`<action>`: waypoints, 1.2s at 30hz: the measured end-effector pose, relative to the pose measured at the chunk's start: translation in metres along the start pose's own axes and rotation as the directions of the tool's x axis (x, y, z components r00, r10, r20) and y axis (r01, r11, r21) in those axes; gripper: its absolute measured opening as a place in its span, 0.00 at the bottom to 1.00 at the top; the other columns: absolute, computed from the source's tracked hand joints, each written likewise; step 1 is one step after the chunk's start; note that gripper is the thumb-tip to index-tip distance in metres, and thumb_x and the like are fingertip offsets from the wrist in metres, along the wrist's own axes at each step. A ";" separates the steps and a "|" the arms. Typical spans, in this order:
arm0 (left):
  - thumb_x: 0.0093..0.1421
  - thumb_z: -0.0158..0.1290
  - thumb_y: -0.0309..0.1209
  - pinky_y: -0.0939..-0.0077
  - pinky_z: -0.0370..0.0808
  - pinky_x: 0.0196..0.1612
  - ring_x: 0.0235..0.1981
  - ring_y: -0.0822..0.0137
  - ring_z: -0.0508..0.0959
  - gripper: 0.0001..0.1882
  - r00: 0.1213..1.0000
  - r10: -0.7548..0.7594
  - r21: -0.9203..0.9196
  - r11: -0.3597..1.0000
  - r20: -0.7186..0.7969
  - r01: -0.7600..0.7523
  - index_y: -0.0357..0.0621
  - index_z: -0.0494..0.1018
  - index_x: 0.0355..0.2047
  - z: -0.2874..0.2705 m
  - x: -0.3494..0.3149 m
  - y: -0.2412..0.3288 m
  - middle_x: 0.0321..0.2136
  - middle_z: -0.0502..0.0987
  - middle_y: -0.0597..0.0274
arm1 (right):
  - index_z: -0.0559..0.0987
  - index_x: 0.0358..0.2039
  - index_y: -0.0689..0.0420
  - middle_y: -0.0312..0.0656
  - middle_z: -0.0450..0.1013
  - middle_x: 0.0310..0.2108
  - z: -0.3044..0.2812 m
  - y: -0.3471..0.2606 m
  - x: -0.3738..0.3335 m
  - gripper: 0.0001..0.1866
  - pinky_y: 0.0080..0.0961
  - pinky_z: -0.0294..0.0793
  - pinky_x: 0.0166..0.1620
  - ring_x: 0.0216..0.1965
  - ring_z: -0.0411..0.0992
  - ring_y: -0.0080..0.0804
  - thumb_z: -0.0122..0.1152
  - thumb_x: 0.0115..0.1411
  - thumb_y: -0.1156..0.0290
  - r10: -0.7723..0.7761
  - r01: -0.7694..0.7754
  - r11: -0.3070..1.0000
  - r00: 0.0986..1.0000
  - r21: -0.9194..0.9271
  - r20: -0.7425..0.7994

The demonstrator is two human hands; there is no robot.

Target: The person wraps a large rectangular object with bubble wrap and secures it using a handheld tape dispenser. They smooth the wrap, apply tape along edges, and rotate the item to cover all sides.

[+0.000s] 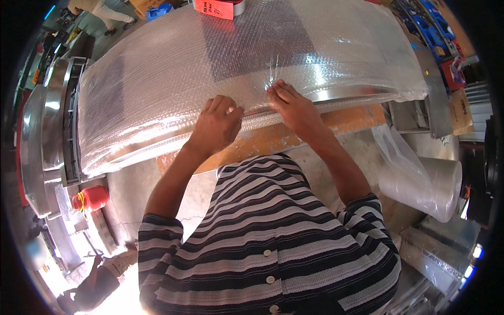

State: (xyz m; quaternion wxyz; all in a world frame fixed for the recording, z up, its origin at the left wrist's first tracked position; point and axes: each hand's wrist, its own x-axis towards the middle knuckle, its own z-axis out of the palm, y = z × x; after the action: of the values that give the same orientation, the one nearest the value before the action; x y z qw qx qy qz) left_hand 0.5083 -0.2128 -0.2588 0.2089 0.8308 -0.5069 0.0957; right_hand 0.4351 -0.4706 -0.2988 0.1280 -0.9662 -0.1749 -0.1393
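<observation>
A long, flat, shiny metal piece [346,93] lies before me under clear bubble wrap [168,79], with darker patches showing through. At its near edge, my left hand [218,124] is closed, its fingers curled on the wrap. To the right, my right hand [295,109] pinches the wrap, and creases spread out from its fingertips. A short gap separates the two hands. Beneath the wrapped piece, the brown edge of a worn wooden board [252,143] shows. On top at the far side sits a red paper slip [214,9] against a small pale object.
On the floor to the right stands a large roll of clear plastic wrap [420,184], one sheet trailing upward. Metal pieces [52,121] and a red cylinder [94,198] are at left. Blue bins [430,31] line the far right. Other people are at far left and lower left.
</observation>
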 end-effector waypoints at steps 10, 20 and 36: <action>0.65 0.53 0.57 0.49 0.56 0.74 0.73 0.45 0.57 0.41 0.982 -0.125 0.152 0.983 0.138 0.104 0.48 0.62 0.71 0.038 0.006 0.030 0.72 0.59 0.50 | 0.72 0.61 0.67 0.56 0.65 0.65 -0.012 -0.010 -0.021 0.30 0.47 0.63 0.69 0.68 0.61 0.55 0.60 0.67 0.58 -0.009 0.010 1.000 1.000 0.029 -0.024; 0.64 0.57 0.31 0.51 0.62 0.71 0.72 0.49 0.62 0.30 0.979 -0.183 0.147 0.970 -0.083 0.194 0.44 0.67 0.67 0.072 -0.012 0.032 0.69 0.65 0.53 | 0.83 0.39 0.64 0.55 0.79 0.39 -0.072 0.031 0.149 0.24 0.41 0.75 0.50 0.43 0.78 0.53 0.60 0.68 0.51 0.088 -0.251 0.886 0.917 0.390 0.389; 0.57 0.51 0.28 0.59 0.71 0.59 0.56 0.52 0.72 0.27 0.997 -0.032 -0.100 0.995 -0.072 0.024 0.35 0.72 0.59 0.053 -0.017 0.000 0.52 0.72 0.51 | 0.83 0.39 0.65 0.55 0.81 0.36 -0.060 0.042 0.289 0.27 0.34 0.80 0.42 0.39 0.83 0.37 0.63 0.65 0.47 0.452 -0.534 0.804 0.835 0.263 0.315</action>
State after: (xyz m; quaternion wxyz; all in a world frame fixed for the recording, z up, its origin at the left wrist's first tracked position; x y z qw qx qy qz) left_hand 0.4976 -0.2224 -0.3124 0.2696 0.8224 -0.4913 0.0979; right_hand 0.6978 -0.4394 -0.1607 0.3030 -0.9506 0.0486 0.0476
